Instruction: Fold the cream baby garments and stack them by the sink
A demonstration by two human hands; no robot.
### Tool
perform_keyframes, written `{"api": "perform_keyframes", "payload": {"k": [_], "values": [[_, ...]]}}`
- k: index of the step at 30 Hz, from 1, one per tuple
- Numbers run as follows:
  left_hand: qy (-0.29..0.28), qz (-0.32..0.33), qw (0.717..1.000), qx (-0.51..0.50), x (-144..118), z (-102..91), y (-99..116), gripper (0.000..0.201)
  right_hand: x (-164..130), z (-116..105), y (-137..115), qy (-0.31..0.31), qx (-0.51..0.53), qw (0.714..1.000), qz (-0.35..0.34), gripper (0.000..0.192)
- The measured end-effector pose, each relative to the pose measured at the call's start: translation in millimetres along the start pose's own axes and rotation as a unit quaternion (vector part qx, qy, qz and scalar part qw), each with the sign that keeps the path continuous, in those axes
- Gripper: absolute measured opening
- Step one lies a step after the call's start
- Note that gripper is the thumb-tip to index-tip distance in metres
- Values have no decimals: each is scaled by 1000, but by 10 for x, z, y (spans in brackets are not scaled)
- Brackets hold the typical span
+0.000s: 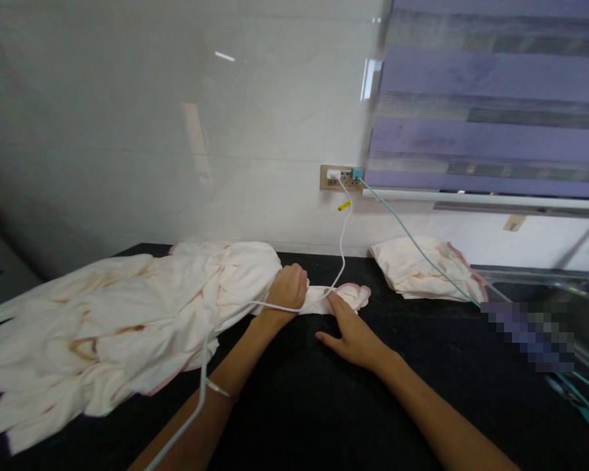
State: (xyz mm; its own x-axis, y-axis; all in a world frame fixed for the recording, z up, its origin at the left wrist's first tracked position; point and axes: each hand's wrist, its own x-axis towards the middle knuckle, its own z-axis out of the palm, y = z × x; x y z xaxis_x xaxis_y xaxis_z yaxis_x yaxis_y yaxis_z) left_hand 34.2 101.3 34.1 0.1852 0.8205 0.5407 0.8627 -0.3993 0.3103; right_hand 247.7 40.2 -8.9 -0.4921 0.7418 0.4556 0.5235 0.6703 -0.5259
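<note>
Matt, wrinkled cloth (161, 288), smooth countertop (294, 405), glossy wall (275, 98), plastic-looking cord (203, 381), metal sink (586, 314).

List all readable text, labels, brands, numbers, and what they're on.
Readable text: none.
Yellow tag on the white cord: any print is too small and blurred to read.
Wall outlet: no legible marking.
Large white cloth: brownish stains, no lettering visible.
</note>
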Motion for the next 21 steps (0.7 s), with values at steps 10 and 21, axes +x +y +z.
{"api": "perform_keyframes", "payload": {"k": [10, 21], "values": [[-133, 122, 952, -248, -228, 123, 524, 30, 142, -29, 119, 96, 125, 987, 37, 32], [-118, 63, 984, 115, -41, 135, -326, 33, 172, -363, 380, 460, 350, 751, 318, 24]]}}
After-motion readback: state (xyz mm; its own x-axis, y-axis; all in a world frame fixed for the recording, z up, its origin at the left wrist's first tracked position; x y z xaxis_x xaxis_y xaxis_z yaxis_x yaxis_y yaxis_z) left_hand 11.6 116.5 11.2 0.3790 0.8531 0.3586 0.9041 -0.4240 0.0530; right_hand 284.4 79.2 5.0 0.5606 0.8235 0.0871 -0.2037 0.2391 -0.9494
